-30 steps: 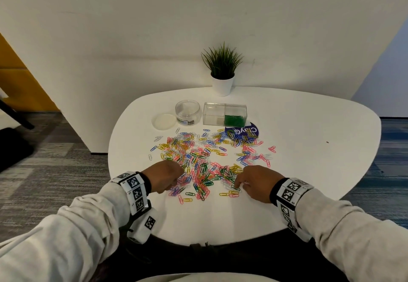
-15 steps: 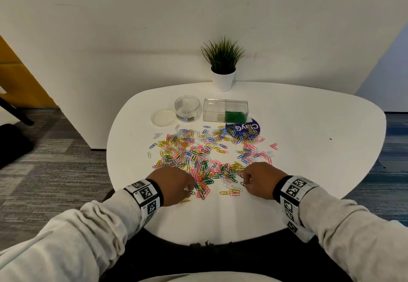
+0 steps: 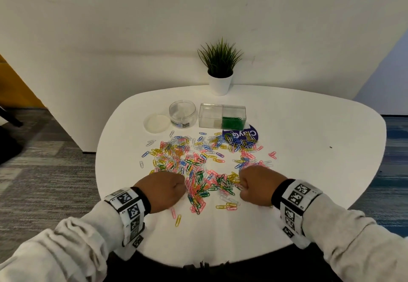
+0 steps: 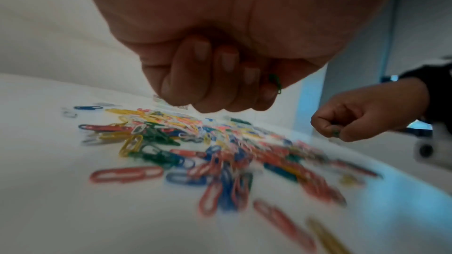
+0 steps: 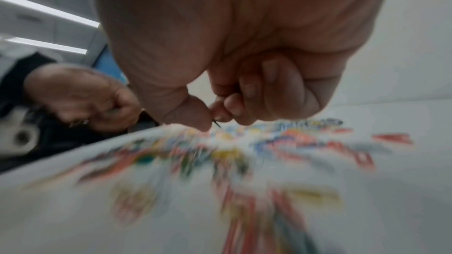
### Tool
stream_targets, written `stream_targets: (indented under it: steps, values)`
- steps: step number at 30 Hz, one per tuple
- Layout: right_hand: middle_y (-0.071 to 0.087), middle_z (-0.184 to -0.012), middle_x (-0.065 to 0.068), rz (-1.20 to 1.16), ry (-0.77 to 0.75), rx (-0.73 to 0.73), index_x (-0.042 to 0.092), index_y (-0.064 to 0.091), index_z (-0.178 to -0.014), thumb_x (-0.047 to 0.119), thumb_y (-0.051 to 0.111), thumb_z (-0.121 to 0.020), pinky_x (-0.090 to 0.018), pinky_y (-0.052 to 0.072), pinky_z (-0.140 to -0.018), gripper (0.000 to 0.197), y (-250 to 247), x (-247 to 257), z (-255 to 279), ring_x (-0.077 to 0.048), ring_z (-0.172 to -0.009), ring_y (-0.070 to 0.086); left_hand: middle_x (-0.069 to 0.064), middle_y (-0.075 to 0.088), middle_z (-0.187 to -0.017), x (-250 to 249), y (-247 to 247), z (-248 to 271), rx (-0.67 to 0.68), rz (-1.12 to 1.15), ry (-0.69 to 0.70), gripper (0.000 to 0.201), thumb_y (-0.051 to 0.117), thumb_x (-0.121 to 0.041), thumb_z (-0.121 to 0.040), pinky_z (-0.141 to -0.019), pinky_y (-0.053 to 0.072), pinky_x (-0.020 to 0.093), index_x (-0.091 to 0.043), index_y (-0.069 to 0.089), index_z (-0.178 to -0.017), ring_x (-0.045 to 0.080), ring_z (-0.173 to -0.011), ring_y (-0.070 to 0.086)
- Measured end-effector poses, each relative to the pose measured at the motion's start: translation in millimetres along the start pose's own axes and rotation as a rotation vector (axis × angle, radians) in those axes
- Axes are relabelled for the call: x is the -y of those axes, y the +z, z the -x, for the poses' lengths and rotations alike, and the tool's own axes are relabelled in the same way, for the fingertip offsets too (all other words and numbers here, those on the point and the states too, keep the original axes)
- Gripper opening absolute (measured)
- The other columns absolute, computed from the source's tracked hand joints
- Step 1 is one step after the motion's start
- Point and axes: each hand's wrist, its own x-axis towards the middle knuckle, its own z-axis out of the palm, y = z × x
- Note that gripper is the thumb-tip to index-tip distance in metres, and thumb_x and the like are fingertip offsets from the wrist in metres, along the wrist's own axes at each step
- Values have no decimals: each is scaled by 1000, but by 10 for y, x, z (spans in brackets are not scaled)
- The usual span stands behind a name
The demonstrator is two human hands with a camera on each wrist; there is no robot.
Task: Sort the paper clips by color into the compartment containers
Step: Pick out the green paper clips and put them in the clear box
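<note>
Your left hand point(image 3: 162, 190) is a closed fist just above the near left edge of the clips point(image 3: 198, 162). In the left wrist view a green clip point(image 4: 275, 83) pokes out between the curled fingers point(image 4: 190, 72) and the base of your thumb, so you are gripping it inside the fist. Your right hand point(image 3: 257, 185) is curled too, at the near right edge of the pile. Its thumb and forefinger pinch a thin dark clip tip point(image 5: 217, 124) that sticks out just below the fingertips, above the table point(image 3: 309, 131). The left wrist view shows something green point(image 4: 335, 132) in that same pinch. That wrist view is blurred, so I cannot tell how much you hold there.

The rest of the clips lie loose on the table between and beyond your hands. Past them stands the clear box point(image 3: 221, 116), its right compartment holding green clips point(image 3: 233, 122) and its left one looking bare. Left of it are a round jar point(image 3: 182, 114) and its lid point(image 3: 156, 122).
</note>
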Motion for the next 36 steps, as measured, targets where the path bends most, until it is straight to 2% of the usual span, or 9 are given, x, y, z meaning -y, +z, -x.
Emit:
stream_targets:
  steps: [4,7,10,16,18,24,30,34,36]
  values:
    - [40,-67,4,-162,-2,-196,21,35,-68,20,60,-80,-29,29,-56,28,-648,-206,-348,-15,-59,32,-2,41,-65,85,-326,-198,-44,68,-83,36,39,-37,-98,-61,33,33,-17,36,-67,14,-61,36]
    - [43,-70,3,-174,25,-296,20,39,-70,17,61,-80,-28,31,-56,24,-1057,-317,-703,-15,-60,36,-4,46,-65,192,-586,-415,-59,37,-105,41,42,-43,-102,-61,35,31,-18,42,-69,12,-60,40]
    - [51,-78,2,-114,55,-322,21,44,-76,15,60,-81,-29,37,-61,18,-1301,-388,-1096,-17,-69,46,-7,63,-77,294,-841,-671,17,117,-147,25,49,-39,-101,-63,44,23,-25,58,-82,7,-65,53]
    - [59,-110,3,30,46,-272,22,59,-105,11,58,-86,-30,45,-85,23,-1375,-521,-1621,-21,-100,54,-12,62,-87,114,-1226,-1279,92,11,-114,19,48,-21,-99,-65,40,14,-25,65,-92,1,-74,53]
    - [58,-116,3,-16,51,-312,24,59,-113,12,55,-90,-29,42,-88,26,-1341,-586,-1595,-20,-105,53,-12,61,-87,-19,-1303,-1517,27,55,-95,19,49,-19,-99,-63,40,15,-25,66,-93,5,-76,54]
    - [51,-123,4,-70,82,-375,27,58,-114,24,53,-96,-31,43,-94,19,-1022,-873,-1102,-20,-110,55,0,62,-112,-535,-1326,-2273,-197,68,18,26,43,-15,-101,-83,37,23,-14,67,-113,16,-103,55]
    - [50,-135,6,-12,192,-103,30,55,-124,39,54,-96,-31,40,-102,30,-705,-1167,-462,-17,-119,52,5,61,-128,-852,-1088,-2628,-140,-125,125,28,50,-16,-99,-100,40,31,-16,62,-124,22,-118,54]
    - [52,-135,6,50,262,-124,30,53,-126,34,50,-98,-30,40,-98,29,-725,-1302,-251,-17,-119,52,2,50,-145,-871,-1028,-2600,-102,-195,156,36,46,-18,-102,-113,28,32,-21,55,-137,21,-135,42]
    - [53,-134,6,59,236,-151,30,54,-127,27,49,-98,-29,40,-96,30,-712,-1236,-217,-18,-119,52,3,52,-143,-855,-1067,-2450,-130,-176,162,36,44,-17,-102,-112,30,33,-22,57,-136,21,-133,45]
